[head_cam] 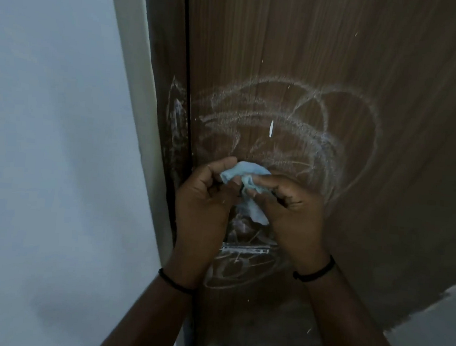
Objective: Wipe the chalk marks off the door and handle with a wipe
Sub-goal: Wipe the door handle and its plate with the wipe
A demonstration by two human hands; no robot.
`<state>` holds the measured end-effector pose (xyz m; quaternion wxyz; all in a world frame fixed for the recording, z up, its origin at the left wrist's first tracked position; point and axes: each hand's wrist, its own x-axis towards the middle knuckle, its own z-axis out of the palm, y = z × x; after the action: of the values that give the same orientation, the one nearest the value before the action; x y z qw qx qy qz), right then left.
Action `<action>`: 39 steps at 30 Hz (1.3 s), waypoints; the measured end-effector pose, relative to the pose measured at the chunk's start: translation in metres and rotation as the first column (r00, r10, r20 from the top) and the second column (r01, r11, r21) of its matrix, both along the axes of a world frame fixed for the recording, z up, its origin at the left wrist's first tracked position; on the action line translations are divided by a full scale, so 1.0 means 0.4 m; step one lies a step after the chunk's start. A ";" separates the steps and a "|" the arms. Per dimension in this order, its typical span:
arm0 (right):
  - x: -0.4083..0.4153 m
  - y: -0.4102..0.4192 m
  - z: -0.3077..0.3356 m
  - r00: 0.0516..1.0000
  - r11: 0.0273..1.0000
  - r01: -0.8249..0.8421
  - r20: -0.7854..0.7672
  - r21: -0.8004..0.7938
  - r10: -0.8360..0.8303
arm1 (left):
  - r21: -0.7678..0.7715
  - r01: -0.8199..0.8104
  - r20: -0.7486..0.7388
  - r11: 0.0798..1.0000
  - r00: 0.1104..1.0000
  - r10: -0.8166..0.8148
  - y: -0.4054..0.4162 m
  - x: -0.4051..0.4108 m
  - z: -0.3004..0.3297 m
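Wall [46, 145], pale and bluish, fills the left side of the view, and a cream door frame [142, 106] runs down its right edge at a slant. Just beside the frame is a narrow dark brown strip [163, 58] with a black gap along it, smeared low down with white chalk. Next comes the door [340, 45], brown with a wood grain, which takes up most of the middle and right of the view. Chalk marks [294, 118] loop and scribble across it in wide ovals above the hands, and more chalk rings show lower down, between the forearms. In front of the door the left hand [206, 195] is raised with its fingers curled, pinching the left edge of a light blue wipe [245, 179]. A thin black band [172, 280] sits on that wrist. The wipe is crumpled and held up between both hands, close in front of the chalked part of the door, with one end hanging down between the palms. Whether it touches the wood cannot be told. Below the wipe, partly hidden by the hands, a metal handle [245, 248] shows as a short bright bar with chalk lines around it. The right hand [295, 205] grips the other side of the wipe with curled fingers and thumb, and another black band [316, 272] circles its wrist. At the far lower right a pale patch of floor [441, 326] meets the door's edge.
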<state>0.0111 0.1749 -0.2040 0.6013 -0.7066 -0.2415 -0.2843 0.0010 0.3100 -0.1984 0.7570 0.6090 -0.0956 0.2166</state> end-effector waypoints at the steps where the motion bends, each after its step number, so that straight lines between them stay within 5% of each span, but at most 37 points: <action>1: 0.013 -0.001 -0.012 0.999 1.000 0.025 0.026 0.000 -0.025 | 0.032 -0.042 0.021 0.999 0.999 0.041 -0.004 -0.002 -0.011; 11: 0.038 -0.009 -0.060 0.979 0.993 -0.032 0.196 -0.116 0.055 | 0.259 -0.203 0.202 0.944 0.968 0.152 -0.005 0.025 -0.084; 16: 0.043 0.000 -0.080 0.986 0.992 -0.116 0.123 0.053 0.109 | 0.214 -0.203 0.243 0.956 0.958 0.149 -0.010 0.023 -0.117; 20: 0.056 0.011 -0.116 0.981 0.998 0.039 0.193 -0.039 -0.031 | 0.281 -0.280 0.314 0.918 0.931 0.187 -0.003 0.033 -0.169; 24: 0.059 0.026 -0.137 0.958 0.992 0.099 0.277 -0.082 -0.073 | 0.363 -0.526 0.435 0.769 0.826 0.360 0.020 0.036 -0.222; 31: 0.070 0.048 -0.165 0.942 0.970 0.195 0.302 -0.146 -0.144 | 0.392 -0.695 0.543 0.603 0.704 0.458 0.053 0.043 -0.280; 35: 0.046 0.063 -0.175 0.952 0.975 0.177 0.275 -0.135 -0.134 | 0.425 -0.693 0.525 0.582 0.713 0.466 0.054 0.030 -0.307; 39: 0.017 0.086 -0.184 0.904 0.906 0.351 0.338 -0.236 -0.262 | 0.414 -0.672 0.423 0.614 0.739 0.525 0.055 -0.004 -0.318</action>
<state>0.0180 0.2095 -0.2776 0.3945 -0.7655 -0.2532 -0.4407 -0.0004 0.3319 -0.3258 0.4152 0.7590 -0.0401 0.5000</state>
